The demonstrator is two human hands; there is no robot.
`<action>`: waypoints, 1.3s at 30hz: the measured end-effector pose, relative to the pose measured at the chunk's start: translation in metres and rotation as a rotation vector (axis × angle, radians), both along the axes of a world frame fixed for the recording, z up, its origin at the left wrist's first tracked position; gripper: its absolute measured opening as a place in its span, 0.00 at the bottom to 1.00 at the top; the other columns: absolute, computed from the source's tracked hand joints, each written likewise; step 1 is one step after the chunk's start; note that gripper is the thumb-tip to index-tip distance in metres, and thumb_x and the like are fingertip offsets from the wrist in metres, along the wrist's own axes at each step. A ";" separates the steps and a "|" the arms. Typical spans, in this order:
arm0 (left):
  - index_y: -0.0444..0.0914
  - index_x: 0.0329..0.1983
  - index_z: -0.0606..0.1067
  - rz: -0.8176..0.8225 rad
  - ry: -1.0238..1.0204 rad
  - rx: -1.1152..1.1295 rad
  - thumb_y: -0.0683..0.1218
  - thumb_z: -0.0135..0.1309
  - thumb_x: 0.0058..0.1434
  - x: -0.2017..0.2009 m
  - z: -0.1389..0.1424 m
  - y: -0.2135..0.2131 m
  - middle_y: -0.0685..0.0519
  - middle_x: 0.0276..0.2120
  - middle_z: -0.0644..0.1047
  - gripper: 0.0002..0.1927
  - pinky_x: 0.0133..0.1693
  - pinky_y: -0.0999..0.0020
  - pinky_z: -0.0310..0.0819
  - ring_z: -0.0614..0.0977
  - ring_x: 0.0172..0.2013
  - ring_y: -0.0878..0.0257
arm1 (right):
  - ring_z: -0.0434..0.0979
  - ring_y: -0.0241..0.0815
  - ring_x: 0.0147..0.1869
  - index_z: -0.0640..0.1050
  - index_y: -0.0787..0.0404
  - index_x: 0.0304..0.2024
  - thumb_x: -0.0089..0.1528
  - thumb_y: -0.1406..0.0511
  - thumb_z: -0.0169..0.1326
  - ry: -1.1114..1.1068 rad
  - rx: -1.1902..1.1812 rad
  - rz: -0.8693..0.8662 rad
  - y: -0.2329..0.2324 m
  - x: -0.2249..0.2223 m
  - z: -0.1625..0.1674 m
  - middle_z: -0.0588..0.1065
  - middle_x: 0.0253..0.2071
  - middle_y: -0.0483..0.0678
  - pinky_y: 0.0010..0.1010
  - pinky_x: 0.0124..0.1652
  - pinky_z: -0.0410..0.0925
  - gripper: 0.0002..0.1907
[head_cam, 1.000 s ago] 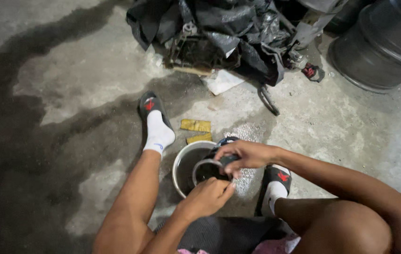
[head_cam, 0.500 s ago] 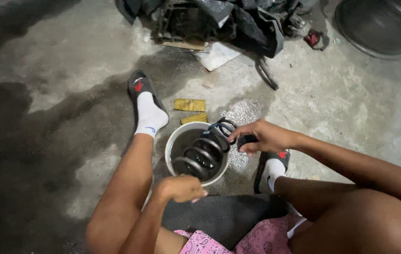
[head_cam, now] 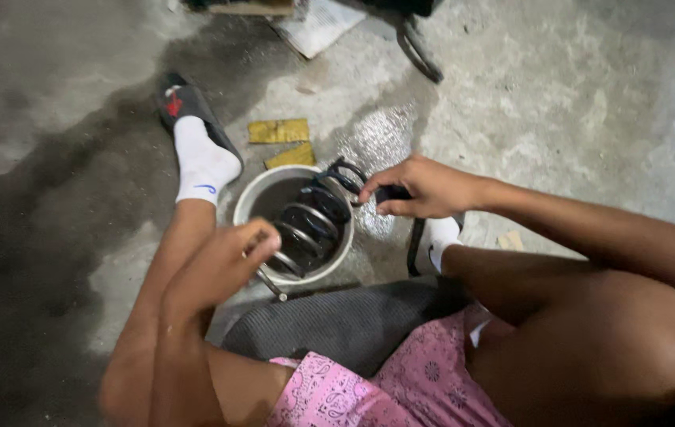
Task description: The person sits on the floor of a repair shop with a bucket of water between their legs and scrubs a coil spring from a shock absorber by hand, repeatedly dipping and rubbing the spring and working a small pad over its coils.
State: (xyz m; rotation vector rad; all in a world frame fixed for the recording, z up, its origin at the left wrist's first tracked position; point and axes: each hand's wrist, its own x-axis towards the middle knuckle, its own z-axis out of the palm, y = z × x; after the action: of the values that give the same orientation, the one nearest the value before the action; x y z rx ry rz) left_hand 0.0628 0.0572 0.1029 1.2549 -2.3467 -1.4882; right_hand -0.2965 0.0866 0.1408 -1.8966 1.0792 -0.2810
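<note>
The left hand [head_cam: 219, 265] sits nearest, fingers curled narrow around what appears to be a thin metal rod at the near rim of the white bucket [head_cam: 252, 204]. Compared with half a second ago, it has risen to the rim. The black coil spring [head_cam: 310, 225] lies tilted inside the bucket, its top end overhanging the far rim. There the right hand [head_cam: 420, 186] grips the top coil. Beyond, two yellow pieces [head_cam: 280, 131] lie on the wet floor [head_cam: 551, 119].

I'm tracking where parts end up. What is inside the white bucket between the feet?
A dark coil spring lies tilted inside the white bucket, its upper end over the rim by the right hand. The coils hide the bucket's bottom.
</note>
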 end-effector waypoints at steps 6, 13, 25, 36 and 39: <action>0.34 0.42 0.76 0.104 0.247 -0.343 0.45 0.52 0.66 -0.037 -0.019 0.009 0.41 0.38 0.78 0.09 0.42 0.53 0.74 0.81 0.40 0.44 | 0.81 0.47 0.34 0.79 0.55 0.52 0.63 0.61 0.58 0.193 -0.023 0.090 0.003 0.007 -0.006 0.81 0.37 0.51 0.38 0.37 0.71 0.16; 0.40 0.48 0.77 0.130 -0.174 -0.542 0.45 0.45 0.68 -0.025 -0.038 0.006 0.42 0.44 0.79 0.11 0.46 0.44 0.72 0.80 0.45 0.40 | 0.82 0.50 0.38 0.78 0.59 0.52 0.64 0.63 0.57 0.122 -0.078 0.134 -0.001 0.017 0.000 0.82 0.40 0.53 0.43 0.40 0.72 0.15; 0.33 0.43 0.76 0.141 0.004 -0.403 0.55 0.41 0.74 -0.017 -0.080 -0.006 0.37 0.42 0.79 0.21 0.44 0.47 0.72 0.79 0.44 0.37 | 0.82 0.52 0.44 0.77 0.63 0.53 0.67 0.66 0.54 0.002 -0.193 0.228 -0.002 0.019 -0.006 0.81 0.44 0.55 0.43 0.43 0.72 0.13; 0.33 0.26 0.78 0.060 -0.036 -0.245 0.57 0.42 0.73 -0.038 -0.078 -0.016 0.39 0.26 0.78 0.29 0.38 0.47 0.69 0.79 0.32 0.42 | 0.81 0.56 0.45 0.77 0.60 0.52 0.65 0.64 0.53 0.124 -0.145 0.220 0.006 0.011 -0.015 0.81 0.42 0.55 0.46 0.43 0.71 0.14; 0.36 0.24 0.80 -0.062 -0.031 -0.546 0.54 0.45 0.69 -0.052 -0.058 -0.001 0.43 0.27 0.80 0.23 0.41 0.47 0.67 0.80 0.34 0.46 | 0.80 0.57 0.46 0.78 0.60 0.51 0.65 0.64 0.53 0.122 -0.170 0.235 0.012 0.007 -0.023 0.81 0.44 0.54 0.47 0.44 0.70 0.14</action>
State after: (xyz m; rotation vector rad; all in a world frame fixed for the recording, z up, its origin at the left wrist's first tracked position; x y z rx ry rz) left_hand 0.0107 0.0560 0.0447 1.0669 -2.5722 -0.7479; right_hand -0.2894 0.0987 0.1181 -2.1943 0.9229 -0.1278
